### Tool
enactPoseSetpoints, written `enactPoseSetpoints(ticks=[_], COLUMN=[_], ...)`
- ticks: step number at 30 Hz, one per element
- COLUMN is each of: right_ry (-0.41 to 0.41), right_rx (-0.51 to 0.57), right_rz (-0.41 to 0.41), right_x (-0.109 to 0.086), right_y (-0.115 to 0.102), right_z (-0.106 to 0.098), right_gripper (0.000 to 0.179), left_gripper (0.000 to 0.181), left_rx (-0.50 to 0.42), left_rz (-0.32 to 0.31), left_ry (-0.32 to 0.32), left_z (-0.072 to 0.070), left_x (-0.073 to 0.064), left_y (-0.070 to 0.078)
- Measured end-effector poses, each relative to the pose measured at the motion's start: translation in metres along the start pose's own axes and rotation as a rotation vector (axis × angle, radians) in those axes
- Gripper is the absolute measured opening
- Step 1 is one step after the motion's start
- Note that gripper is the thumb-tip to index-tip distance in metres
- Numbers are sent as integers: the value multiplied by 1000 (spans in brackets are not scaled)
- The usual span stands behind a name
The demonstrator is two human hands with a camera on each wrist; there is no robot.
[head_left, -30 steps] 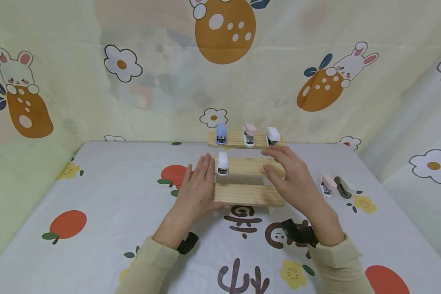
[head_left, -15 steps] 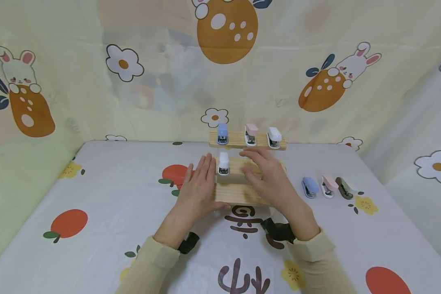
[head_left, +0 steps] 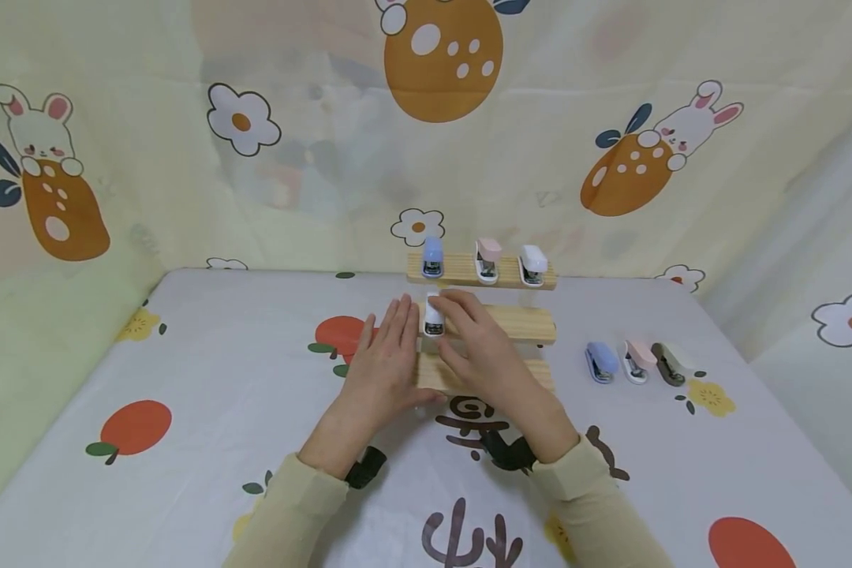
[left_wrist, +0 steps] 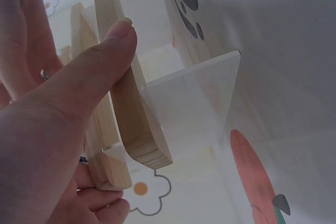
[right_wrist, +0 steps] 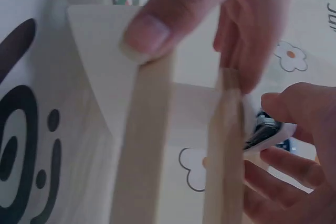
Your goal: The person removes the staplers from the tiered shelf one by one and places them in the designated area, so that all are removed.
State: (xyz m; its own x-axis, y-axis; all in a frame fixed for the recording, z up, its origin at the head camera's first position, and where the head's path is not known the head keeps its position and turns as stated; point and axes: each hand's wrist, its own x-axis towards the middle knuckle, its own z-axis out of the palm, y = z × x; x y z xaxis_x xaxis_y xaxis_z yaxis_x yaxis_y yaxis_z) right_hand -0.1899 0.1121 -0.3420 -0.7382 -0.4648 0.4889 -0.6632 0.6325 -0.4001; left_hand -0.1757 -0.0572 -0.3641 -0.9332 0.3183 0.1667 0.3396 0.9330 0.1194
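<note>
A tiered rack with wooden slats [head_left: 497, 379] and clear supports stands mid-table. My left hand [head_left: 379, 363] rests against its left end, fingers straight along the middle slat [head_left: 521, 323] and thumb over the front slat's edge [left_wrist: 134, 114]. A white mini stapler [head_left: 434, 322] sits at the left end of the middle slat. My right hand [head_left: 486, 355] has the stapler between its thumb and fingers; in the right wrist view, that thumb [right_wrist: 273, 102] touches it. Blue [head_left: 433, 259], pink [head_left: 487, 260] and white [head_left: 533, 265] staplers stand on the top slat [head_left: 457, 272].
On the table right of the rack lie a blue stapler [head_left: 600, 363], a pink stapler [head_left: 637, 363] and a dark grey-green stapler [head_left: 669, 364] in a row. A patterned cloth covers the table [head_left: 241, 442], and a printed curtain [head_left: 312, 181] hangs behind.
My right hand has moved left along the rack from its right side to the white stapler, uncovering the blue stapler on the table. My left hand stays at the rack's left end.
</note>
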Motion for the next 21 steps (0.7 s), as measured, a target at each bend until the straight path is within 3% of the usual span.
enactPoseSetpoints(ticks=[11,21], right_ry=[50,43], right_rx=[-39,-85], right_rz=[-10,-1], right_x=[0,-2], right_y=[5,9], right_z=[3,-1], right_gripper=[49,47], left_gripper=[131,133], left_rx=[-22,-53], left_rz=[-6,-11], left_ry=[-9,-9], left_z=[-2,-1], left_x=[1,0], left_y=[0,1])
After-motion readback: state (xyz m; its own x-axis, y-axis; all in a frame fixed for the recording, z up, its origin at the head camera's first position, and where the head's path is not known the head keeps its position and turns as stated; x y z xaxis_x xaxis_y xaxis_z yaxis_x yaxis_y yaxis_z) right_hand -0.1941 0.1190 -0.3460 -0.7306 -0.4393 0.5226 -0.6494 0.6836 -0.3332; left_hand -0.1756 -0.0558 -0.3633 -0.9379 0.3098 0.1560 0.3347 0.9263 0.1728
